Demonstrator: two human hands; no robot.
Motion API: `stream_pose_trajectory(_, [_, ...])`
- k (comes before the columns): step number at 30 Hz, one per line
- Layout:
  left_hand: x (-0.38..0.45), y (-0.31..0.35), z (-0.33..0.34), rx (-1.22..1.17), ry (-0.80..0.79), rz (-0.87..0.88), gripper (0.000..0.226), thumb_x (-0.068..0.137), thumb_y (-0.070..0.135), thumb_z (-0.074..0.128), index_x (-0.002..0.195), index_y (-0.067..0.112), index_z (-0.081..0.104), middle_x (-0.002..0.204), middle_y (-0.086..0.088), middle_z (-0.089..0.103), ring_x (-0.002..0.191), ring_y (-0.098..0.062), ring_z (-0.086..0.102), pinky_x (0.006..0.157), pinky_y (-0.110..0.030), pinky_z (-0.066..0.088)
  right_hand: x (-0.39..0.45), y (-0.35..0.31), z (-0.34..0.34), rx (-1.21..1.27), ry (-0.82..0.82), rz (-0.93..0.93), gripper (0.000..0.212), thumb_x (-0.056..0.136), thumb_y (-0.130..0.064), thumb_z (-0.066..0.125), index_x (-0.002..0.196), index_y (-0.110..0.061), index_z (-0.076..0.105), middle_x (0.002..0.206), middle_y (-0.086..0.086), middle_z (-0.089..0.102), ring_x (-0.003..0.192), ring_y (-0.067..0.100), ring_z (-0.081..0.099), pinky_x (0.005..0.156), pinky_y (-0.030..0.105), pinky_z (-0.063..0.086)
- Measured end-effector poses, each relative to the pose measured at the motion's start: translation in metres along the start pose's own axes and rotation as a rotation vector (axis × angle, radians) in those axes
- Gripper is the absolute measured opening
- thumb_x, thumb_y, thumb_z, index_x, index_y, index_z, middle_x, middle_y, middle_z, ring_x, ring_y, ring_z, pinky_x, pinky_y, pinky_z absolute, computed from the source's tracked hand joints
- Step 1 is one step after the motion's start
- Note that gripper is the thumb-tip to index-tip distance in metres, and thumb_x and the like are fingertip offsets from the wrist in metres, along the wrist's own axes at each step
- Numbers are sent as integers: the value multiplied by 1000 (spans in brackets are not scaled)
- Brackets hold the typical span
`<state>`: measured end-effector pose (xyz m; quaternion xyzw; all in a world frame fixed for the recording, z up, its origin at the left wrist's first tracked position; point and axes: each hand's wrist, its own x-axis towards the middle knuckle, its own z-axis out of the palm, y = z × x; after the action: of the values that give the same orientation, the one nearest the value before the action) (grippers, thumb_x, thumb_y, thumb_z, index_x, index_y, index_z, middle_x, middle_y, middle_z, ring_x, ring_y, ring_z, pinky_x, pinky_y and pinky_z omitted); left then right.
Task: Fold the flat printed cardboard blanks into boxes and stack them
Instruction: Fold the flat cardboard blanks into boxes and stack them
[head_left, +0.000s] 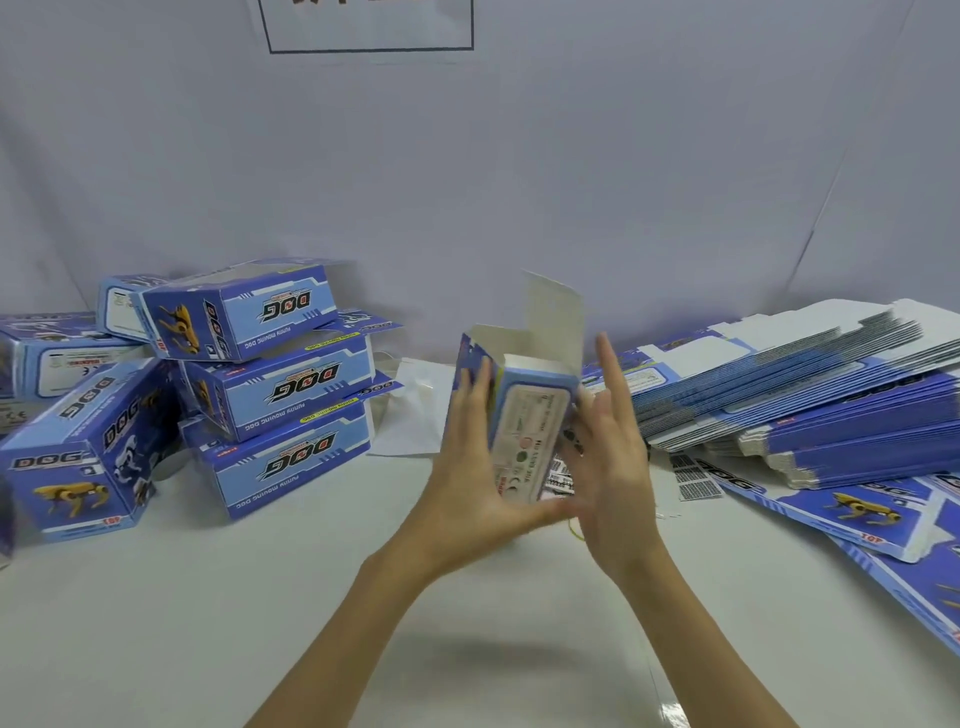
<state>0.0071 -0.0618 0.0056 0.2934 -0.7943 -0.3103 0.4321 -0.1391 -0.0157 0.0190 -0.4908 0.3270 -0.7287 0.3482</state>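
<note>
A half-formed box is held upright above the middle of the desk, its printed label panel turned toward the camera and its upper end unclosed, with a tall white flap standing up at the far side; the left hand is pressed flat against the box's left wall with straight fingers, thumb beneath; the right hand is laid along the right wall, fingers straight and spread, the forefinger raised clear of the card; neither hand is clenched. The step in hand is judged to be squaring the sleeve and closing an end; the walls are best kept parallel under even pressure from both palms while the side tabs are turned in first, and the tall flap is then tucked last so that no crease is forced off its score line.

Finished boxes are stacked toward the left edge of the desk, several with lids ajar, one tilted box leaning at the front; a thick fanned pile of flat blanks is spread along the right edge; a white sheet lies behind the hands. Space for stacking is judged to be tight at the left, where the leaning box may be toppled.
</note>
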Motion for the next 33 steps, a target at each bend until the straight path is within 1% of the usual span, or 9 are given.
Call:
stream_pose_trajectory(4, [9, -9, -22, -285, 288, -199, 106, 60, 41, 100, 144, 39, 35, 120, 30, 63, 113, 9, 62, 80, -16, 58, -2, 4, 1, 25, -110, 72, 46, 108, -32, 53, 154, -28, 51, 150, 2, 62, 143, 19, 55, 111, 33, 52])
stream_pose_trajectory(8, [13, -19, -45, -752, 314, -380, 91, 56, 43, 84, 135, 16, 49, 102, 0, 72, 90, -18, 73, 77, -37, 61, -2, 14, 2, -474, 15, 87, 56, 100, -43, 68, 152, -38, 47, 151, -14, 53, 142, 7, 49, 108, 36, 54])
stream_pose_trajectory(11, [9, -23, -54, -966, 232, -401, 68, 65, 36, 77, 125, 8, 65, 100, -6, 73, 86, -24, 71, 69, -35, 62, -3, 14, -4, -311, -106, 303, 74, 88, -59, 75, 153, -52, 40, 147, -8, 62, 130, 11, 64, 101, 41, 59])
stream_pose_trajectory(14, [8, -28, -55, -938, 230, -402, 39, 80, 38, 67, 115, 24, 80, 111, -6, 78, 98, -24, 76, 74, -33, 63, -2, 12, -2, -238, -228, 402, 66, 87, -60, 76, 146, -57, 46, 128, -1, 74, 111, 23, 76, 89, 51, 64])
stream_pose_trajectory(16, [11, -29, -53, -848, 238, -408, 59, 91, 47, 68, 147, 33, 57, 131, -3, 72, 116, -27, 71, 89, -42, 61, -3, 14, 2, -258, -164, 369, 69, 85, -61, 78, 145, -59, 45, 125, 4, 74, 105, 23, 78, 83, 49, 66])
stream_pose_trajectory(18, [14, -30, -51, -734, 234, -373, 69, 92, 55, 67, 154, 51, 36, 134, 14, 68, 117, -16, 71, 84, -37, 63, -3, 16, 2, -256, -84, 353, 70, 86, -60, 79, 146, -58, 43, 124, 9, 72, 99, 23, 79, 80, 47, 67])
stream_pose_trajectory(21, [16, -33, -49, -681, 275, -350, 50, 98, 51, 60, 147, 45, 49, 129, 8, 72, 114, -17, 73, 77, -35, 64, -3, 15, -2, -189, -128, 365, 73, 89, -54, 80, 149, -55, 39, 131, 12, 68, 106, 28, 77, 87, 53, 64])
stream_pose_trajectory(26, [15, -39, -58, -640, 346, -342, 35, 89, 57, 63, 124, 58, 65, 130, 6, 72, 127, -20, 65, 110, -58, 49, -4, 16, -5, -245, -289, 342, 83, 89, -48, 82, 149, -71, 30, 132, -4, 71, 114, 26, 74, 90, 39, 64])
stream_pose_trajectory(33, [15, -43, -55, -554, 357, -299, 44, 91, 68, 61, 135, 66, 53, 127, 19, 70, 120, -14, 69, 82, -46, 64, -3, 15, -11, -262, -285, 281, 85, 92, -36, 80, 152, -67, 29, 134, -8, 71, 110, 26, 75, 88, 27, 61])
